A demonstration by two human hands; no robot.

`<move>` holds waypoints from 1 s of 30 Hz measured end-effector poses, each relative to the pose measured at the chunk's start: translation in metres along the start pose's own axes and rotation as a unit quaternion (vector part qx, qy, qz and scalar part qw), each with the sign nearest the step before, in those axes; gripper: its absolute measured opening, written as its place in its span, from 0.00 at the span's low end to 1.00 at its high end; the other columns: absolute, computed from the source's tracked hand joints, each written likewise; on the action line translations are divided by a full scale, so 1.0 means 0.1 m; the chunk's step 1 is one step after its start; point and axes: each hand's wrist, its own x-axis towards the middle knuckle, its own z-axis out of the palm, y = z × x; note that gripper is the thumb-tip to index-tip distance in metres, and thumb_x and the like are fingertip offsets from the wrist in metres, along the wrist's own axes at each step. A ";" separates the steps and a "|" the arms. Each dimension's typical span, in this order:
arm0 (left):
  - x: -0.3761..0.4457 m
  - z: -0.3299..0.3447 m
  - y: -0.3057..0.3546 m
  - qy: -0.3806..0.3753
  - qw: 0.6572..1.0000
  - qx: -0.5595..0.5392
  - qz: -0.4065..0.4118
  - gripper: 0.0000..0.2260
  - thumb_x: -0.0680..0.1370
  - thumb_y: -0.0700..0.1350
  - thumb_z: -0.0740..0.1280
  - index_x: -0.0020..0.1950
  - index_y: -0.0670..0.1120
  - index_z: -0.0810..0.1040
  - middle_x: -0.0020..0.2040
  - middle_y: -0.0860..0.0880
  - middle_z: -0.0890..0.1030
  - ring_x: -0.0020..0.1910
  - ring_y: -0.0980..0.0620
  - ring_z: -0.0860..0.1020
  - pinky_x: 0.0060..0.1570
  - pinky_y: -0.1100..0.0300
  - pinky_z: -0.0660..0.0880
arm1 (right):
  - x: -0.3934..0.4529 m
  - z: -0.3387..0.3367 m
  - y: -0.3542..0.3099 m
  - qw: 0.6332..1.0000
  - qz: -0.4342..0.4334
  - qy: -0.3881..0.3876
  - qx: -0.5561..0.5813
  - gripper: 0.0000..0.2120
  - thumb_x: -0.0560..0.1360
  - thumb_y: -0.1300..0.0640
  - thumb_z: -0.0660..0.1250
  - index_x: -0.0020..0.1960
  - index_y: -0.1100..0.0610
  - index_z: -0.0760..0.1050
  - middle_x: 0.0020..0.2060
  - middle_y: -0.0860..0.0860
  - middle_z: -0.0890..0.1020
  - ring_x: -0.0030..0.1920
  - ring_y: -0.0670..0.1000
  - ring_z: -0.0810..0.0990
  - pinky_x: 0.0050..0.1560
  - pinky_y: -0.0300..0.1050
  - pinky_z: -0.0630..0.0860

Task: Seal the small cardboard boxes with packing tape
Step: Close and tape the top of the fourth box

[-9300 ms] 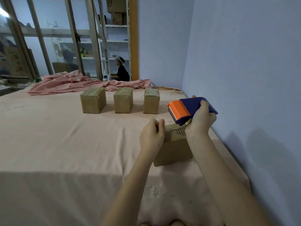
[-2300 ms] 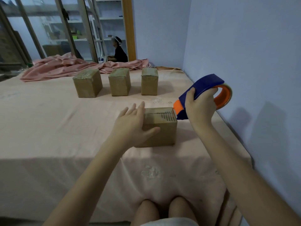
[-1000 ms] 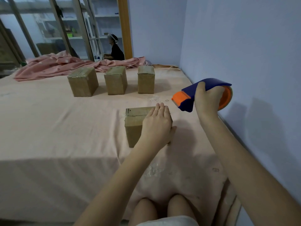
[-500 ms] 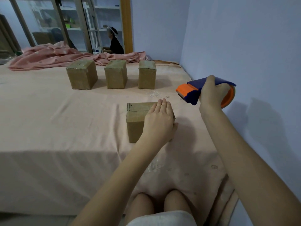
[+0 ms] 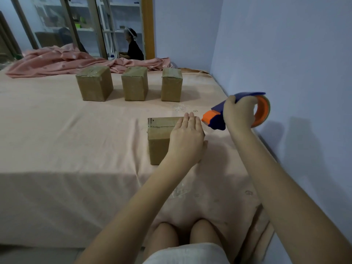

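— Box [image 5: 159, 139] nearest the person: where does it sit against the hands?

— Directly under the left hand [image 5: 187, 139]. The palm lies flat over its top and right side, fingers straight and together, pointing away from the person. A strip of tape shows on the uncovered top, left of the fingers, with a ragged end at the far left corner.

— And the right hand [image 5: 239, 113]?

— Just right of the left hand's fingertips and a little above the cloth, fingers curled round the blue body of the tape dispenser [image 5: 219, 119]. Its orange nose points left towards the box, close to it; whether they touch I cannot tell. The orange tape roll [image 5: 263, 111] sits on the far side of the gripping hand, near the wall [image 5: 285, 54].

— What lies beyond the hands?

— Three more boxes in a row, well apart from the held one: left box [image 5: 94, 83], middle box [image 5: 134, 83] and right box [image 5: 171, 84], all upright with glossy tape over their tops. Everything rests on a pink-covered table [image 5: 57, 140]. Behind the row lies a rumpled pink cloth [image 5: 57, 62], and past that, a seated person [image 5: 132, 47] seen through the glass.
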 end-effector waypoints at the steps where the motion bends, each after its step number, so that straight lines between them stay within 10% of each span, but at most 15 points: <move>1: -0.01 0.00 0.00 0.000 1.000 0.002 0.001 0.32 0.81 0.55 0.55 0.77 0.38 0.49 0.77 0.39 0.52 0.76 0.44 0.50 0.74 0.52 0.48 | 0.02 0.00 -0.05 0.999 -0.014 -0.011 -0.029 0.15 0.79 0.56 0.56 0.59 0.65 0.64 0.35 0.47 0.72 0.35 0.49 0.71 0.36 0.40 0.65; 10: -0.13 -0.01 0.04 0.005 1.000 -0.006 -0.006 0.30 0.82 0.52 0.52 0.76 0.36 0.46 0.77 0.37 0.49 0.77 0.42 0.48 0.74 0.51 0.45 | 0.03 -0.03 0.01 0.961 -0.161 -0.004 -0.225 0.14 0.77 0.63 0.55 0.59 0.69 0.64 0.47 0.63 0.78 0.47 0.62 0.78 0.45 0.51 0.69; 16: 0.03 -0.03 -0.02 -0.009 1.000 -0.018 -0.011 0.31 0.81 0.54 0.54 0.76 0.37 0.47 0.77 0.39 0.50 0.77 0.44 0.49 0.74 0.53 0.47 | 0.06 -0.20 0.16 0.968 -0.234 0.030 -0.086 0.13 0.76 0.53 0.62 0.52 0.63 0.67 0.36 0.51 0.75 0.31 0.49 0.72 0.29 0.40 0.63; 30: 0.01 0.01 -0.01 0.027 1.000 -0.012 0.006 0.27 0.79 0.54 0.58 0.75 0.45 0.59 0.76 0.38 0.56 0.75 0.41 0.54 0.73 0.51 0.51 | 0.07 -0.02 0.58 0.953 -0.291 -0.071 -0.053 0.11 0.72 0.58 0.69 0.54 0.60 0.76 0.47 0.55 0.80 0.45 0.52 0.77 0.41 0.35 0.66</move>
